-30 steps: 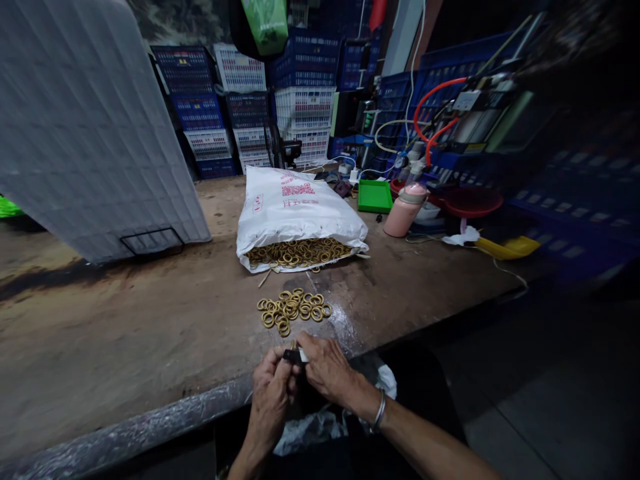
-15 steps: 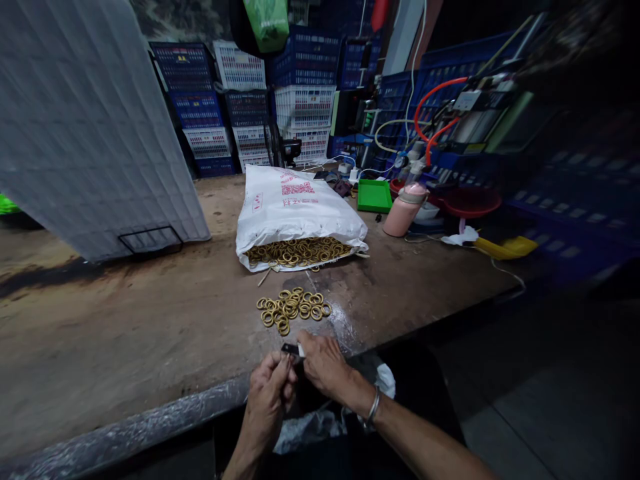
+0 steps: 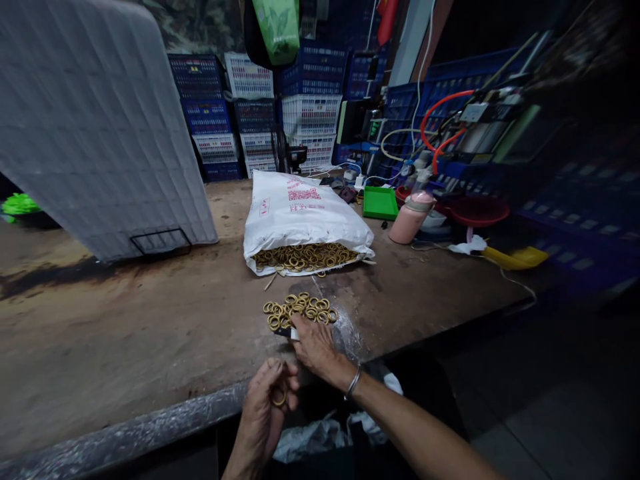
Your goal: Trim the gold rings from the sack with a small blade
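**Right hand point(image 3: 319, 342) at a loose pile of small gold-coloured rings point(image 3: 299, 308), a single gold-coloured ring point(image 3: 279, 404) in the left hand point(image 3: 269, 395)**

The pile lies on a worn brown surface point(image 3: 125, 333); take it as the clock's centre, with twelve on the far side. The right fingers come in from five o'clock, tips at the pile's near edge, grasping a short black-and-white piece point(image 3: 285, 332) whose dark end points to nine o'clock. A silver-coloured metal bracelet point(image 3: 353, 383) circles that wrist. At seven o'clock, just off the surface's near edge, the left fingers are curled loosely round the single ring.

At twelve o'clock a white sack with red print point(image 3: 310, 213) lies on its side, its open mouth toward the pile and full of more rings; one sits just outside the lip. A thin light stick point(image 3: 271, 281) lies at ten o'clock.

Farther out, a shallow green plastic tray point(image 3: 380, 203) sits between one and two o'clock, a pink bottle point(image 3: 410, 220) at two. A tall grey ribbed panel point(image 3: 145, 133) leans between ten and eleven. Blue and white plastic crates point(image 3: 310, 115) stand stacked beyond twelve.
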A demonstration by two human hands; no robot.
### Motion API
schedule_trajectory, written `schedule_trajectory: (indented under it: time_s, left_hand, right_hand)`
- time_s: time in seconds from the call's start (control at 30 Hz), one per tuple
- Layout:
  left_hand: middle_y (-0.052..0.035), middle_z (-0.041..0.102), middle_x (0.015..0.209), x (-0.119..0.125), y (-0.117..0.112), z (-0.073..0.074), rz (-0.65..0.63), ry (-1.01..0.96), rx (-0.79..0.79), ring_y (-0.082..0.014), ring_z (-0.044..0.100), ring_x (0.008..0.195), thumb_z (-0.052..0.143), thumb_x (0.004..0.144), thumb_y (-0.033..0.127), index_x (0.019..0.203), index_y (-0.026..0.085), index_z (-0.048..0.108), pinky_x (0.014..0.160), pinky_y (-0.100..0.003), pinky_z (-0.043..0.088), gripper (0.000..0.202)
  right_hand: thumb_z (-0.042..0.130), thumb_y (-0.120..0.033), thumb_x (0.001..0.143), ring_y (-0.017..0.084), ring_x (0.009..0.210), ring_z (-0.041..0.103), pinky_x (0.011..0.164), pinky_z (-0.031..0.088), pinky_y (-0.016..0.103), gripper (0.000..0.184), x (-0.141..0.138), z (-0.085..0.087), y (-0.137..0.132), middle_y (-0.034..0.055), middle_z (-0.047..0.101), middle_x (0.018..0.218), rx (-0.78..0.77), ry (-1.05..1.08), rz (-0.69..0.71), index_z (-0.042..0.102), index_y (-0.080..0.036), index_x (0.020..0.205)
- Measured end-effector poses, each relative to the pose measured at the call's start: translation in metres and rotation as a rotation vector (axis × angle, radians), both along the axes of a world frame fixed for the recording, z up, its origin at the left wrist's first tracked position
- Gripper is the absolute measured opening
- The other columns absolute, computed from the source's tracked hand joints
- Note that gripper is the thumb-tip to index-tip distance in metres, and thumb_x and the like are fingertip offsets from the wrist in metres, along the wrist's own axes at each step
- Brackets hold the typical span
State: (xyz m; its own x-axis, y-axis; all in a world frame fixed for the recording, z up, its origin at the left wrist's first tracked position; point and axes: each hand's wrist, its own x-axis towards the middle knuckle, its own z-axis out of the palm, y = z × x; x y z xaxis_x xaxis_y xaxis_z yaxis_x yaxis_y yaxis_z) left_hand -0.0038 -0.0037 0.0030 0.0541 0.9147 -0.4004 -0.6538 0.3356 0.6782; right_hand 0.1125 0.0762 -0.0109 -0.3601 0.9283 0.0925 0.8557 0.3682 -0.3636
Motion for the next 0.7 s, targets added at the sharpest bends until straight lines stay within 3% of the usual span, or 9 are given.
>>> schedule_trajectory:
  time_s: [0.23, 0.37, 0.57, 0.7]
  left_hand:
    - [0.0003, 0.060, 0.067, -0.006, 0.004, 0.008, -0.003, -0.121, -0.047, -0.0095, 0.054, 0.055, 0.067, 0.065, 0.022, 0.083, 0.019, 0.054, 0.043, -0.017, 0.035, 0.023]
    - [-0.0004, 0.060, 0.067, -0.008, 0.012, 0.004, 0.012, -0.137, -0.129, -0.0097, 0.055, 0.056, 0.068, 0.063, 0.028, 0.076, 0.016, 0.054, 0.042, -0.016, 0.035, 0.023]
    - [0.0023, 0.055, 0.062, 0.003, 0.022, -0.007, 0.052, 0.114, -0.010, -0.0091, 0.052, 0.051, 0.066, 0.065, 0.037, 0.076, 0.017, 0.051, 0.036, -0.015, 0.031, 0.027]
    - [0.0081, 0.041, 0.043, 0.012, 0.028, -0.013, 0.018, 0.310, 0.056, -0.0046, 0.031, 0.034, 0.061, 0.065, 0.049, 0.071, 0.016, 0.052, 0.033, -0.017, 0.023, 0.035]
  right_hand:
    - [0.041, -0.012, 0.071, 0.015, 0.073, 0.051, 0.059, 0.027, 0.024, 0.022, 0.002, 0.001, 0.001, 0.0033, 0.057, 0.088, 0.038, 0.065, -0.017, 0.048, -0.021, 0.090]
    - [0.043, -0.008, 0.067, 0.013, 0.068, 0.051, 0.058, 0.029, 0.021, 0.026, 0.009, 0.006, 0.001, 0.0014, 0.058, 0.078, -0.036, 0.178, -0.009, 0.049, -0.020, 0.089]
    - [0.043, -0.010, 0.070, 0.013, 0.074, 0.054, 0.065, 0.035, 0.020, 0.024, 0.016, 0.021, -0.008, 0.0002, 0.061, 0.079, -0.106, 0.387, 0.122, 0.053, -0.022, 0.088]
    - [0.043, -0.018, 0.072, 0.014, 0.075, 0.055, 0.067, 0.038, 0.022, 0.016, 0.016, 0.020, -0.010, 0.0018, 0.061, 0.080, -0.128, 0.436, 0.190, 0.056, -0.021, 0.082]
